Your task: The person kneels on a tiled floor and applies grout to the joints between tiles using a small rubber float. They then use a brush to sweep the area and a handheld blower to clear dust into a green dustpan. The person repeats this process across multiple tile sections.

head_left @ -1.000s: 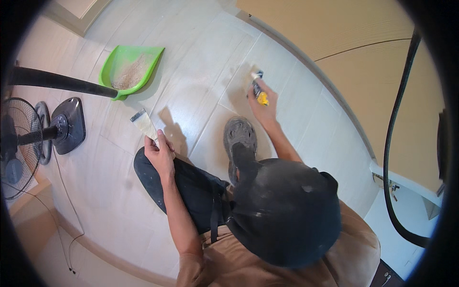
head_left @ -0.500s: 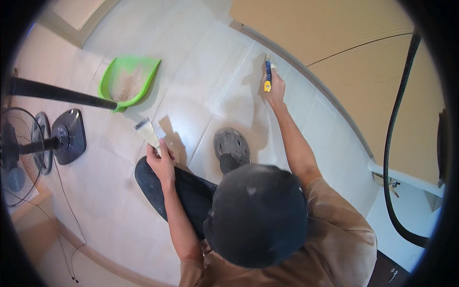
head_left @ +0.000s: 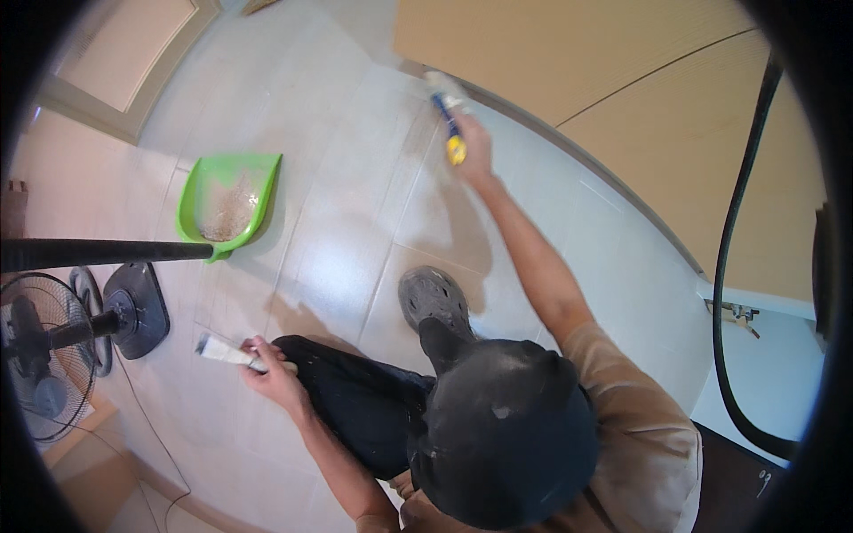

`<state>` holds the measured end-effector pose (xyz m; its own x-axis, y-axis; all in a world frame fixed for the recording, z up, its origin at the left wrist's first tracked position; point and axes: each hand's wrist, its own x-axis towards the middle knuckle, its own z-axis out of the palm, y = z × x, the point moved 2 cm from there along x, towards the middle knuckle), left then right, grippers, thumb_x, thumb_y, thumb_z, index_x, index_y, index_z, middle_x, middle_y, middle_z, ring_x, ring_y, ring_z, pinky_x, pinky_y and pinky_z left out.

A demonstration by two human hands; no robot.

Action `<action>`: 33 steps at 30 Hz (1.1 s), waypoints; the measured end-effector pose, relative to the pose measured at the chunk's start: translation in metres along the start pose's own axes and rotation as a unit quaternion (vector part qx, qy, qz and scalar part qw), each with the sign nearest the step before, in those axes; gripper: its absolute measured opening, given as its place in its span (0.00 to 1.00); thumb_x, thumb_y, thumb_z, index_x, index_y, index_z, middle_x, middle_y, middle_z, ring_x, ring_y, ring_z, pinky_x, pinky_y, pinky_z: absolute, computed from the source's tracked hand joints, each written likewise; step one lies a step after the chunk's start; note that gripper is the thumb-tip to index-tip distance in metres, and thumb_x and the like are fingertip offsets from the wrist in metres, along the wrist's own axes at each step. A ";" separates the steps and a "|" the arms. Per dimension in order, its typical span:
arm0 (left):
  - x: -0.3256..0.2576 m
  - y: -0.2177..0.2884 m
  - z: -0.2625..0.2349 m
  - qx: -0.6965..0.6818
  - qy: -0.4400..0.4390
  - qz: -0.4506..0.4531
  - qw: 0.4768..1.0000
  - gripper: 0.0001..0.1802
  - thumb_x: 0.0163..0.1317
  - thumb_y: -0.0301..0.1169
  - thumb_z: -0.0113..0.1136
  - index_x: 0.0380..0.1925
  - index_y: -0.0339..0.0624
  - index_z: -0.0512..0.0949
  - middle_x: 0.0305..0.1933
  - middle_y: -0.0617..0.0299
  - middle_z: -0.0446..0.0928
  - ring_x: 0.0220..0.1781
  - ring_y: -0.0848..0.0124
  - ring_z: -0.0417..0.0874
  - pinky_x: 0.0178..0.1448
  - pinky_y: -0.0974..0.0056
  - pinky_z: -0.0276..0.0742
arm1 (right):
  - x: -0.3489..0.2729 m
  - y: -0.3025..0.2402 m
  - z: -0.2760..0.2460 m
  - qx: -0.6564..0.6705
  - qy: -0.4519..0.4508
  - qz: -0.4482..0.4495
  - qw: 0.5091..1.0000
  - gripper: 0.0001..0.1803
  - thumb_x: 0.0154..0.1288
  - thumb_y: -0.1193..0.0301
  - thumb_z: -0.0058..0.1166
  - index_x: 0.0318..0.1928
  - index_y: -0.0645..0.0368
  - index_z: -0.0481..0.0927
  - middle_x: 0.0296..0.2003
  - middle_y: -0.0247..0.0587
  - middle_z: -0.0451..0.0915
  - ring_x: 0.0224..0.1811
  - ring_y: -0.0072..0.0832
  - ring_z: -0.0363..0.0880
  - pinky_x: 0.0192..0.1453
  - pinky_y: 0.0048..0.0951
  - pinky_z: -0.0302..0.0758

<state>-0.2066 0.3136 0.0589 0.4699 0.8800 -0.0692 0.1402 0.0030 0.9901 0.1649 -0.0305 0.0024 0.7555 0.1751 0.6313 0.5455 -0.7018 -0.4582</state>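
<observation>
My left hand (head_left: 275,377) is closed round the handle of a pale, flat scraper (head_left: 227,350) with a fan-shaped end and a grey edge. It hangs beside my dark-trousered knee, its edge pointing left. My right hand (head_left: 473,147) stretches far forward, gripping a paintbrush (head_left: 453,133) with a blue and yellow handle. The brush's pale, slightly blurred head lies by the foot of the tan panel (head_left: 569,62). To the left on the floor rests a bright green dustpan (head_left: 187,209) with pale brown debris (head_left: 233,213) in it.
The dustpan's long black pole (head_left: 107,253) reaches to the left rim. Beneath it stands a black fan (head_left: 49,346) with a dark base and a trailing cord. A black hose (head_left: 730,266) curves down on the right. My grey clog (head_left: 431,298) stands on the pale tiles.
My right hand has carried the brush forward and left along the panel's foot. The left hand has moved back and left, turning the scraper leftward. The whole view has shifted a little.
</observation>
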 end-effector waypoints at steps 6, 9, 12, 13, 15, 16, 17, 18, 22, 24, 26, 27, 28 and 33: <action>0.092 0.083 -0.014 0.117 0.101 0.242 0.958 0.22 0.73 0.30 0.65 0.62 0.33 0.73 0.56 0.54 0.77 0.52 0.70 0.79 0.51 0.64 0.79 | 0.002 0.025 0.038 -0.094 -0.190 0.068 0.975 0.33 0.52 0.72 0.68 0.63 0.46 0.82 0.49 0.53 0.84 0.50 0.50 0.85 0.55 0.47 0.81; 0.126 0.137 -0.001 0.103 0.118 0.254 0.954 0.27 0.71 0.31 0.68 0.64 0.29 0.71 0.63 0.50 0.75 0.60 0.67 0.78 0.62 0.62 0.78 | -0.002 -0.016 0.050 0.054 -0.198 -0.009 0.979 0.31 0.52 0.73 0.69 0.61 0.46 0.82 0.48 0.50 0.85 0.51 0.49 0.84 0.55 0.46 0.80; 0.153 0.160 0.017 0.053 0.082 0.275 0.956 0.32 0.67 0.31 0.72 0.65 0.24 0.69 0.65 0.46 0.74 0.63 0.64 0.78 0.66 0.63 0.79 | 0.044 0.001 0.048 0.040 -0.081 -0.015 0.996 0.31 0.54 0.78 0.66 0.60 0.47 0.82 0.48 0.47 0.85 0.51 0.49 0.84 0.56 0.46 0.80; 0.162 0.164 0.025 0.026 0.068 0.280 0.957 0.34 0.66 0.30 0.74 0.65 0.22 0.69 0.66 0.44 0.74 0.64 0.63 0.78 0.66 0.63 0.79 | 0.061 0.009 0.053 0.002 -0.035 -0.022 0.999 0.31 0.54 0.79 0.66 0.61 0.47 0.82 0.48 0.47 0.85 0.51 0.49 0.83 0.56 0.46 0.80; 0.176 0.162 0.039 0.061 0.106 0.316 0.941 0.35 0.60 0.28 0.78 0.61 0.21 0.70 0.61 0.43 0.76 0.58 0.65 0.81 0.62 0.63 0.83 | 0.065 0.020 0.072 -0.032 -0.098 0.048 0.993 0.31 0.53 0.78 0.67 0.61 0.48 0.82 0.49 0.47 0.84 0.51 0.49 0.83 0.55 0.45 0.80; 0.178 0.163 0.047 0.040 0.105 0.289 0.951 0.33 0.59 0.28 0.79 0.58 0.22 0.71 0.58 0.45 0.78 0.53 0.66 0.82 0.58 0.65 0.84 | 0.069 0.017 0.081 -0.048 -0.127 0.080 0.988 0.32 0.52 0.78 0.67 0.61 0.48 0.82 0.49 0.47 0.84 0.51 0.49 0.83 0.55 0.45 0.81; 0.182 0.162 0.054 0.018 0.104 0.260 0.960 0.31 0.58 0.28 0.80 0.54 0.23 0.73 0.55 0.47 0.79 0.49 0.67 0.83 0.53 0.66 0.85 | 0.063 0.011 0.086 -0.020 -0.156 0.048 0.986 0.32 0.52 0.78 0.67 0.61 0.48 0.82 0.49 0.47 0.84 0.52 0.49 0.83 0.55 0.45 0.81; 0.197 0.160 0.050 0.036 0.125 0.272 0.954 0.29 0.57 0.28 0.81 0.51 0.24 0.73 0.51 0.51 0.79 0.45 0.69 0.81 0.50 0.67 0.84 | 0.052 -0.013 0.095 0.021 -0.184 0.016 0.983 0.33 0.52 0.78 0.67 0.61 0.48 0.82 0.50 0.47 0.84 0.52 0.49 0.83 0.56 0.45 0.81; 0.201 0.169 0.048 0.068 0.169 0.281 0.942 0.22 0.58 0.29 0.81 0.37 0.33 0.72 0.38 0.61 0.75 0.37 0.75 0.77 0.41 0.70 0.81 | 0.001 -0.100 0.095 0.145 -0.291 -0.103 0.940 0.34 0.50 0.81 0.67 0.62 0.50 0.81 0.52 0.48 0.84 0.55 0.47 0.83 0.60 0.43 0.82; 0.198 0.168 0.045 0.034 0.173 0.289 0.941 0.21 0.59 0.28 0.80 0.36 0.34 0.72 0.37 0.61 0.76 0.36 0.75 0.78 0.39 0.70 0.81 | 0.001 -0.122 0.074 0.177 -0.346 -0.131 0.912 0.34 0.50 0.82 0.66 0.62 0.51 0.81 0.53 0.49 0.84 0.56 0.47 0.83 0.61 0.42 0.82; 0.190 0.172 0.040 -0.007 0.181 0.301 0.936 0.20 0.60 0.27 0.79 0.35 0.34 0.72 0.37 0.60 0.77 0.35 0.75 0.79 0.38 0.69 0.82 | 0.010 -0.110 0.075 0.258 -0.298 -0.137 0.909 0.29 0.57 0.80 0.65 0.61 0.54 0.81 0.53 0.51 0.84 0.55 0.49 0.84 0.59 0.40 0.82; 0.184 0.175 0.035 0.032 0.189 0.312 0.930 0.19 0.60 0.27 0.79 0.35 0.34 0.73 0.36 0.60 0.79 0.33 0.75 0.80 0.39 0.69 0.83 | 0.016 -0.099 0.075 0.293 -0.273 -0.137 0.906 0.26 0.60 0.79 0.65 0.61 0.55 0.82 0.53 0.53 0.85 0.55 0.51 0.84 0.58 0.39 0.82; 0.186 0.175 0.016 0.030 0.203 0.319 0.925 0.19 0.60 0.27 0.79 0.35 0.34 0.73 0.36 0.59 0.80 0.34 0.74 0.81 0.40 0.69 0.83 | 0.021 -0.097 0.082 0.298 -0.270 -0.132 0.906 0.24 0.61 0.78 0.65 0.59 0.56 0.82 0.52 0.53 0.85 0.54 0.50 0.84 0.57 0.39 0.82; 0.171 0.181 -0.023 -0.074 0.205 0.298 0.929 0.14 0.65 0.21 0.72 0.34 0.33 0.72 0.48 0.45 0.84 0.44 0.64 0.89 0.53 0.62 0.90 | 0.041 -0.076 0.122 0.305 -0.317 -0.201 0.875 0.21 0.61 0.78 0.64 0.57 0.58 0.83 0.51 0.50 0.85 0.53 0.50 0.84 0.58 0.41 0.79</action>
<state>-0.1208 0.4758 0.2289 0.0489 0.8530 0.5196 -0.1745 -0.5050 0.8453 0.1992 0.1139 -0.0130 0.4022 0.8071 0.4322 0.7587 -0.0297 -0.6507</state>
